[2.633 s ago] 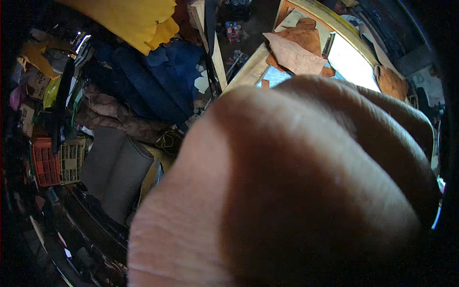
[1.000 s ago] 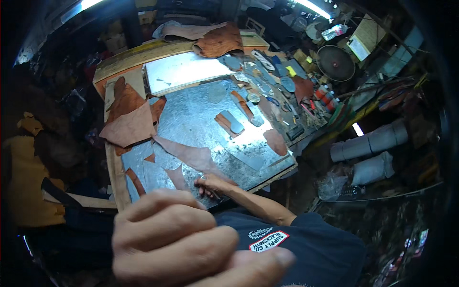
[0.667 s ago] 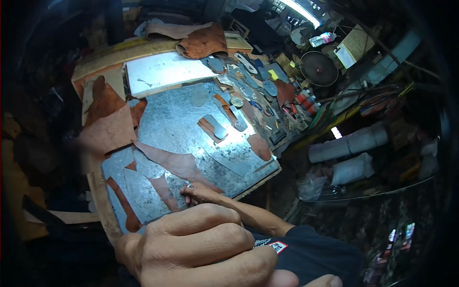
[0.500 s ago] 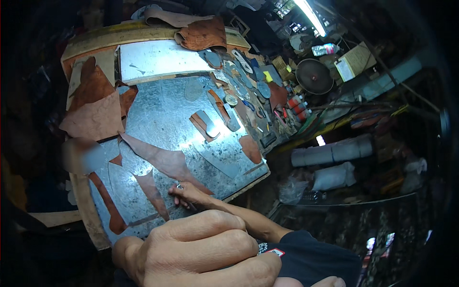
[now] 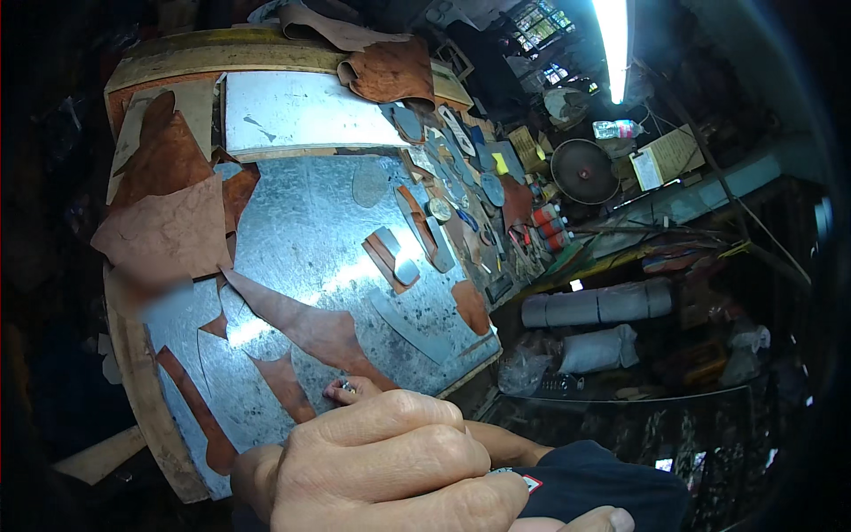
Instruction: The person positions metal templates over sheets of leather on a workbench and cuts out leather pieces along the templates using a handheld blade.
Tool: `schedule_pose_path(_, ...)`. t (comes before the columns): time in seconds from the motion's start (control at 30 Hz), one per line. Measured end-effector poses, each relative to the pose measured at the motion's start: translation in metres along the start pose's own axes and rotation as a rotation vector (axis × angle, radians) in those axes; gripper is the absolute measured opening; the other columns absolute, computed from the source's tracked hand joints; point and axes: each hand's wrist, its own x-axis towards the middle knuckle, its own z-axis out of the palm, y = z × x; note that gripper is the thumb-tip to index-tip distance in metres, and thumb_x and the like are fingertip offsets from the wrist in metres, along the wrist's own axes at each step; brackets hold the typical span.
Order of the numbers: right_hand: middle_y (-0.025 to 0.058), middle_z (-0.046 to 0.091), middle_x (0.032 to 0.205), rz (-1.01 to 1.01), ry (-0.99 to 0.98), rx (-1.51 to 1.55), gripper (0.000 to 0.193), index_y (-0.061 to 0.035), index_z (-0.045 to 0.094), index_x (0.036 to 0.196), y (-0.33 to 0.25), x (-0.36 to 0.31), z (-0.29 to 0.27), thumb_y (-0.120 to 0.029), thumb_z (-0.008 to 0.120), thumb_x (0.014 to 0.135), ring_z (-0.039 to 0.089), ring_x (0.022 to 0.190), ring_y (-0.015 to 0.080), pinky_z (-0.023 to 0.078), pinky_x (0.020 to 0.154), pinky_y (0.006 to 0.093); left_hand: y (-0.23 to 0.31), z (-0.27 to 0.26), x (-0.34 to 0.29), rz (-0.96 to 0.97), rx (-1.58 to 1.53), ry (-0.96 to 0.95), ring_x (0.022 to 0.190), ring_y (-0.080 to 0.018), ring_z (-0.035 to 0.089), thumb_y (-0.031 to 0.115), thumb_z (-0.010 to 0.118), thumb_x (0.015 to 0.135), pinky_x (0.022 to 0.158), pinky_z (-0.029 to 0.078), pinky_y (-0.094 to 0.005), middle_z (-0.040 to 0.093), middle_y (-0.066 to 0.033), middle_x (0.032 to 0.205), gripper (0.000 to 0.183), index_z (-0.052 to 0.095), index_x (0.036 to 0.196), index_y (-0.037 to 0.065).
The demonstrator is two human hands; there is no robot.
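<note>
Large and close in the foreground, my left hand (image 5: pixel 390 461) is closed with its fingers curled; anything inside it is hidden. Beyond it, my right hand (image 5: pixel 356 388) pinches a small tool with a silvery metal part, its kind too small to tell. The left hand hides part of the right hand and forearm. Beside the right hand lies a long pointed piece of brown leather (image 5: pixel 310 324) on the metal-topped table (image 5: pixel 292 208). A narrower brown leather piece (image 5: pixel 284 386) is just to its left, and a brown strip (image 5: pixel 191 408) lies near the left edge.
Folded leather (image 5: pixel 390 71) and a white board (image 5: pixel 310 111) are at the far side. More leather (image 5: pixel 164 222) is piled at left. Grey templates (image 5: pixel 408 328), tools and red-capped bottles (image 5: pixel 551 226) lie along the right. A round dark pan (image 5: pixel 585 168) stands beyond.
The view has shifted, and the table appears slightly turned. My right hand is lower in the picture, more covered by the left hand. Both hands stay closed.
</note>
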Motion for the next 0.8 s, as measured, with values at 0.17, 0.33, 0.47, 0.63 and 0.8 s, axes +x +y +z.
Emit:
schedule_pose_path(0.17,0.003,0.056,0.062,0.14,0.005,0.015,0.021,-0.006,0.059,0.098,-0.051,-0.023,0.004,-0.026,0.052,0.1,0.044,0.038,0.0093,0.035,0.035,0.025,-0.008,-0.037,-0.005,-0.351,0.1,-0.168,0.063,-0.0086,0.059,0.024,0.07,0.088,0.064,0.05,-0.03,0.065,0.0037,0.075,0.014,0.06,0.094,0.016)
schedule_pose_path(0.33,0.0024,0.056,0.063,-0.103,-0.007,-0.089,0.019,-0.0073,0.059,0.104,-0.014,-0.014,0.001,-0.024,0.051,0.1,0.044,0.038,0.0082,0.036,0.035,0.0241,-0.01,-0.047,-0.013,-0.258,0.074,-0.02,0.071,-0.0094,0.057,0.024,0.065,0.093,0.072,0.045,-0.0257,0.063,0.0049,0.077,0.018,0.057,0.108,0.017)
schedule_pose_path(0.47,0.0025,0.056,0.063,0.11,0.011,0.003,0.019,-0.0071,0.059,0.107,-0.042,-0.022,0.006,-0.022,0.049,0.1,0.044,0.038,0.0083,0.036,0.035,0.0247,0.006,-0.045,0.012,-0.491,0.038,0.111,0.06,-0.0185,0.053,0.023,0.073,0.082,0.06,0.042,-0.0342,0.063,-0.0089,0.082,0.039,0.051,0.112,0.011)
schedule_pose_path(0.63,0.003,0.056,0.063,0.167,0.011,0.045,0.019,-0.0054,0.058,0.105,-0.048,-0.022,0.009,-0.021,0.049,0.099,0.044,0.038,0.009,0.036,0.035,0.025,-0.04,-0.086,0.004,0.035,-0.094,-0.179,0.064,-0.0223,0.052,0.027,0.073,0.086,0.062,0.042,-0.0416,0.058,-0.0093,0.085,0.043,0.04,0.11,0.013)
schedule_pose_path(0.8,0.003,0.055,0.062,0.169,0.032,0.053,0.018,-0.0053,0.058,0.103,-0.048,-0.024,0.008,-0.021,0.05,0.099,0.044,0.038,0.0092,0.036,0.035,0.0252,-0.017,-0.091,0.022,-0.29,0.033,-0.181,0.066,-0.0209,0.052,0.032,0.073,0.084,0.067,0.043,-0.0424,0.055,-0.0067,0.087,0.047,0.04,0.114,0.014)
